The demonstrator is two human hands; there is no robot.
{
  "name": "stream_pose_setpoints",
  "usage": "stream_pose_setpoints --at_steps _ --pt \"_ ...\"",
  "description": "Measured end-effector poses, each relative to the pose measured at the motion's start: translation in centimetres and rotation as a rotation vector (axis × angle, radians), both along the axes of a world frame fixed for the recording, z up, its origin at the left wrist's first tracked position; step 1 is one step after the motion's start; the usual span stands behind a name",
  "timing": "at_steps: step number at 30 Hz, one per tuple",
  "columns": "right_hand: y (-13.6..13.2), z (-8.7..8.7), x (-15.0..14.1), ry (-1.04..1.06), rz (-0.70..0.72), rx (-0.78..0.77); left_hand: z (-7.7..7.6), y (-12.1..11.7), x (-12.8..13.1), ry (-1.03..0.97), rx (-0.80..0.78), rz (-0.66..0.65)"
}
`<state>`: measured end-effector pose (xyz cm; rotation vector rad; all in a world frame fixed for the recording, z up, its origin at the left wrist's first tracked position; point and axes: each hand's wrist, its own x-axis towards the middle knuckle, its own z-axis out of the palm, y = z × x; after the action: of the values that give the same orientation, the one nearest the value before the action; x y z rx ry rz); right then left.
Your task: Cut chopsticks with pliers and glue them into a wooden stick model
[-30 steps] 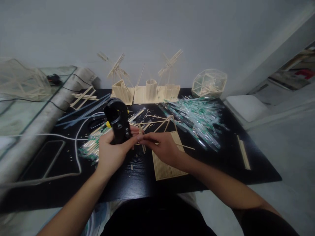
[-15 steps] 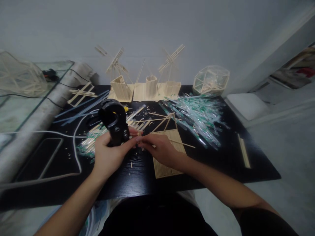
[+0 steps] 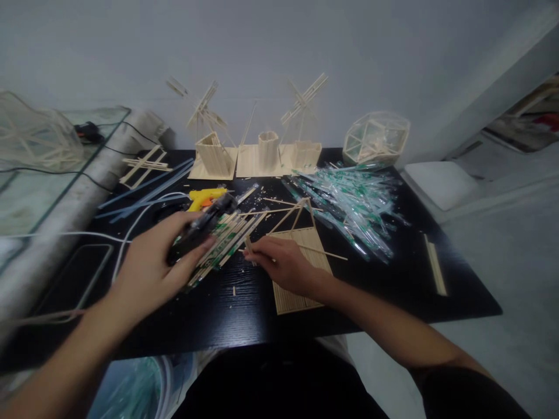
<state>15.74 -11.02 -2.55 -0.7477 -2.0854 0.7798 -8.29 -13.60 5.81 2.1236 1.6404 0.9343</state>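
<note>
My left hand [image 3: 151, 265] is closed around a black cutting tool [image 3: 201, 225], which lies tilted low over a pile of thin wooden sticks [image 3: 227, 235] on the black table [image 3: 244, 308]. Beside it, my right hand [image 3: 283, 265] pinches a short wooden stick [image 3: 248, 244] upright, its fingertips just left of a flat mat of glued sticks [image 3: 297, 273]. A triangular stick frame [image 3: 297, 212] stands on the far edge of that mat. A yellow glue gun [image 3: 205, 196] lies just behind the black tool.
A heap of clear wrappers with green print [image 3: 353, 203] fills the right middle of the table. Stick windmill models [image 3: 257, 145] and a faceted stick dome [image 3: 375, 139] stand at the back. Blue rods [image 3: 148, 186], a white cable [image 3: 131, 227] and a fabric roll [image 3: 65, 215] lie on the left.
My left hand has swung the black tool down from upright and moved it left, away from my right hand, uncovering the yellow glue gun. My right hand stays put, holding the stick.
</note>
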Motion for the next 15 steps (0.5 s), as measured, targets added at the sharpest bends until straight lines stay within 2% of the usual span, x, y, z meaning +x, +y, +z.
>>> stream_pose_setpoints --at_steps 4,9,15 --pt "0.2 -0.1 -0.1 -0.006 0.009 0.029 0.9 1.0 -2.5 0.419 0.067 -0.085" --pt "0.3 0.0 -0.2 0.042 0.011 0.083 1.4 1.2 -2.2 0.745 0.146 -0.212" --pt "0.2 0.2 -0.1 0.019 0.012 0.084 1.9 1.3 -1.8 0.898 0.289 -0.279"
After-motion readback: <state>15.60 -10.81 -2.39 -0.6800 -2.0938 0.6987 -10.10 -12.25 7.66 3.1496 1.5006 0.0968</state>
